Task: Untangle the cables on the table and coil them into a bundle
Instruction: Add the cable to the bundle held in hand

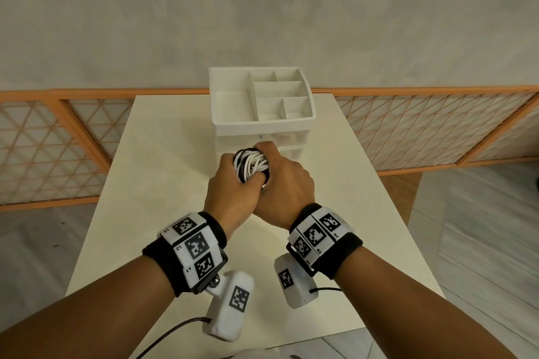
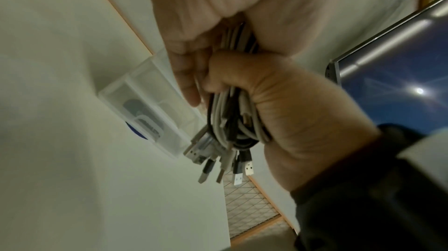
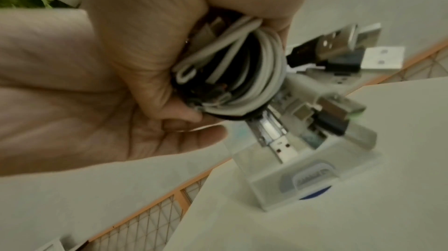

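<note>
Wrist views: USB plugs [image 2: 225, 161] dangle beneath the cable bundle [image 1: 250, 164], hidden from the head view.
Left hand [image 1: 233, 192]: fist clenched round the bundle, at 9 o'clock.
Right hand [image 1: 284, 183]: fingers wrapped round it, at 3 o'clock.

Two forearms reach to frame centre; left hand [image 1: 233, 183] and right hand [image 1: 284, 183] pressed together, fingers curled round coiled cables [image 1: 250, 165].

My two hands [image 1: 256, 183] meet above the tabletop [image 1: 163, 183], just before the organizer [image 1: 262, 114], with the cable bundle [image 1: 250, 165] between them; the organizer stands at the tabletop's far edge.
</note>
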### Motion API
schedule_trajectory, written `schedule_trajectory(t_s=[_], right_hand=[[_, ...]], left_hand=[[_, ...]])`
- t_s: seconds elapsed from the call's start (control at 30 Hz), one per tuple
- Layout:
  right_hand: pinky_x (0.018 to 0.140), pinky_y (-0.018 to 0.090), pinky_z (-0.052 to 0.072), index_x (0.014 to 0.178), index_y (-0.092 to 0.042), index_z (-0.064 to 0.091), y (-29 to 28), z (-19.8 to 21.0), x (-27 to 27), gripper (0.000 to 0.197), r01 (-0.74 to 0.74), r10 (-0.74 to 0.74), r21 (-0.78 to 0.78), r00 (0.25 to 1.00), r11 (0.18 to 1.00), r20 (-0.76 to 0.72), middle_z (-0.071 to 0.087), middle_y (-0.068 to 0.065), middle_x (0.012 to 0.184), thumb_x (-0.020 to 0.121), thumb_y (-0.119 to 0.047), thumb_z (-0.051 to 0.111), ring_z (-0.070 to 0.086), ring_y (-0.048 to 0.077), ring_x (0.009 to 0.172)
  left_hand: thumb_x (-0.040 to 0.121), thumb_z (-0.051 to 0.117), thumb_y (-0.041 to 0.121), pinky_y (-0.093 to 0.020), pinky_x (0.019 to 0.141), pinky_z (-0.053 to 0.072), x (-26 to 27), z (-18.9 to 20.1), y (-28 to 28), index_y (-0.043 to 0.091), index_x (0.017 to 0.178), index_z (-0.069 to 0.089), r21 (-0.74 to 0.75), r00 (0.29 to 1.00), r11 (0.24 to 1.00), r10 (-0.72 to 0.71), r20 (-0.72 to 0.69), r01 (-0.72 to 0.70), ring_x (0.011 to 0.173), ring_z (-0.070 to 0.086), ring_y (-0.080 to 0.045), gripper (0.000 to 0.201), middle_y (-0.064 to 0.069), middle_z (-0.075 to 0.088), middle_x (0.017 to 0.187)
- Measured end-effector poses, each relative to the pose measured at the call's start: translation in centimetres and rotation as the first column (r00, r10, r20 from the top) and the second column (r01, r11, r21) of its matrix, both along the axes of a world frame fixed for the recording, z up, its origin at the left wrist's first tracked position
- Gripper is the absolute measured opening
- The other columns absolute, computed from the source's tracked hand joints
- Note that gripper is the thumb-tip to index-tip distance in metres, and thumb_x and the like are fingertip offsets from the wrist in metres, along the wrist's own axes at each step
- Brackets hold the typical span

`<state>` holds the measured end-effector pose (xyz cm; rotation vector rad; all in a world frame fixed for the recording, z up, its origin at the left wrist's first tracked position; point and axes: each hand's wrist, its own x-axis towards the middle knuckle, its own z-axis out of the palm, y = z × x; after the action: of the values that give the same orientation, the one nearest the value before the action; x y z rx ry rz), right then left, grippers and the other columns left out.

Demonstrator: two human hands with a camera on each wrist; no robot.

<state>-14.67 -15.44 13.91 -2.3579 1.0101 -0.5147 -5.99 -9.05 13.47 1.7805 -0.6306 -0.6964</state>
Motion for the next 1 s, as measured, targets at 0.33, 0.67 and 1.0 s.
schedule_trajectory(t_s=[0.33,0.67,1.0], right_hand=[[0.074,0.034,0.055,0.137,-0.040,0.036,0.0,-1.5,0.2,0.074,0.046,-0.046,-0.008,0.999,0.999,0.014,0.072,-0.009,0.100,0.072,-0.034,0.070,0.068,0.020,0.086],[0.077,0.036,0.057,0.123,-0.043,0.042,-1.4,-3.5,-0.9,0.066,0.067,-0.055,0.068,0.985,0.995,-0.161,0.071,-0.011,0.090,0.065,-0.042,0.072,0.068,0.020,0.083],[0.083,0.039,0.059,0.123,-0.042,0.051,-6.4,-5.8,-2.3,0.075,0.321,-0.277,0.280,0.943,0.905,-0.184,0.069,-0.003,0.101,0.054,-0.042,0.079,0.065,0.025,0.093]], left_hand=[[0.074,0.065,0.036,-0.042,0.082,0.058,0.7,0.9,-0.3,0.021,0.114,0.056,0.158,0.994,0.981,-0.111,-0.021,0.113,0.091,0.067,-0.018,0.043,0.001,0.068,0.099],[0.071,0.077,0.022,-0.039,0.092,0.054,3.1,-0.5,0.7,0.023,0.121,0.061,0.112,0.872,0.901,-0.366,-0.326,0.420,0.107,0.067,-0.018,0.053,-0.001,0.073,0.113],[0.093,0.059,0.007,-0.035,0.071,0.051,6.5,-7.1,-5.0,0.007,0.092,0.062,0.135,0.669,0.991,0.097,-0.737,0.006,0.081,0.065,-0.021,0.003,-0.009,0.069,0.092]])
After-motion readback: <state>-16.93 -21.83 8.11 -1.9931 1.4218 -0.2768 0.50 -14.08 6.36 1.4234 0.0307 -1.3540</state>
